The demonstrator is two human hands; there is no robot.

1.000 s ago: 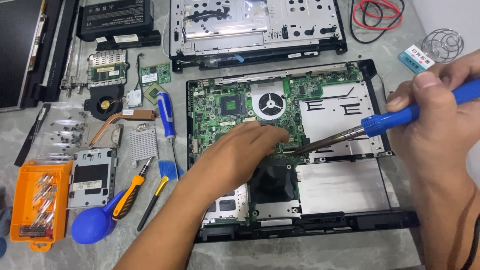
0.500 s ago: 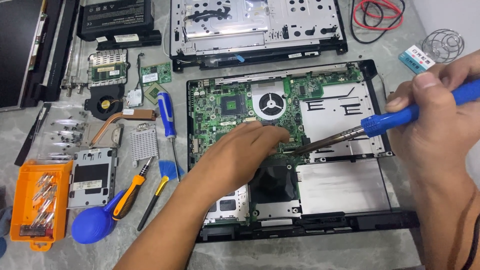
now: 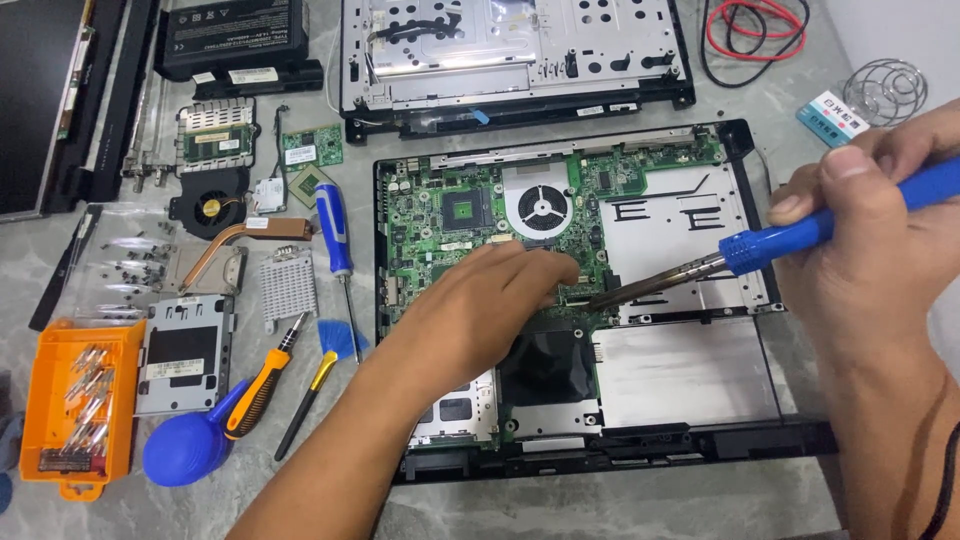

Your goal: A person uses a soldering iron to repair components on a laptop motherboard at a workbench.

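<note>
Electronics repair bench, likely a small workshop: grey marble-look worktop (image 3: 620, 505) covered in laptop parts. An opened laptop base with green motherboard (image 3: 450, 215) sits mid-bench, a stripped chassis (image 3: 515, 60) at the far edge, a battery pack (image 3: 232, 30) and screen panel (image 3: 40, 100) toward the far left corner. Orange bit case (image 3: 75, 405), screwdrivers (image 3: 335, 240), blue dust blower (image 3: 185, 450), loose fan (image 3: 208, 205) along the left side.

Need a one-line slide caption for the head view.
Right hand brings soldering iron to laptop motherboard; left hand rests on the board.
</note>
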